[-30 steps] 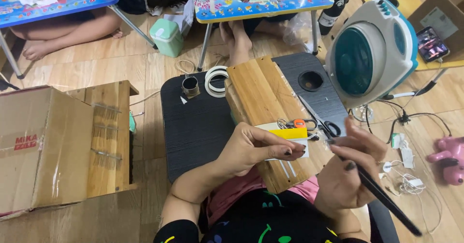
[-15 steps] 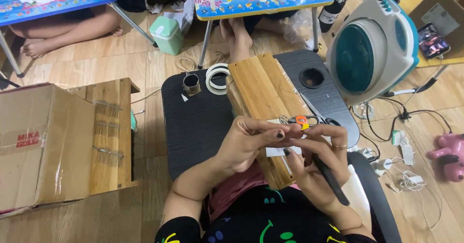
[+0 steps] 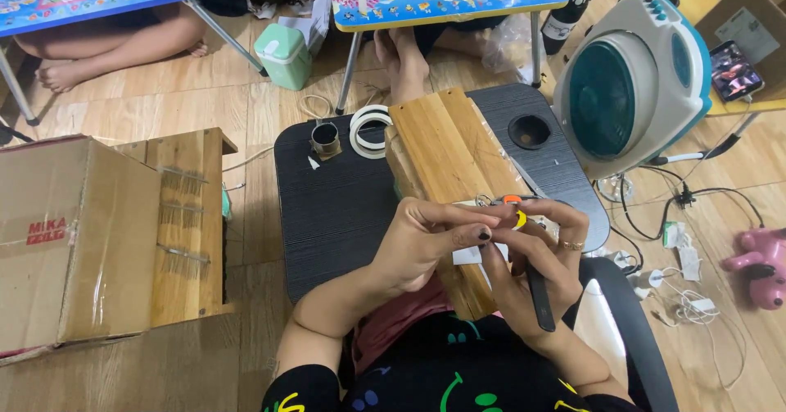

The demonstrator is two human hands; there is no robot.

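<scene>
Both hands [image 3: 491, 244] now closer together, clamped on one yellow piece [image 3: 521, 218] and one black tool [image 3: 539, 297].

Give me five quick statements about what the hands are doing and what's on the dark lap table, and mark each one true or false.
1. Both hands meet over the wooden board. True: the left hand and right hand pinch a small yellow item together above it.
2. The right hand also holds a thin black tool. True.
3. A roll of white tape lies on the dark lap table. True, beside the board's far end.
4. The fan stands left of the board. False: it stands to the right.
5. The cardboard box sits on the lap table. False: it is off to the left, apart from it.
</scene>
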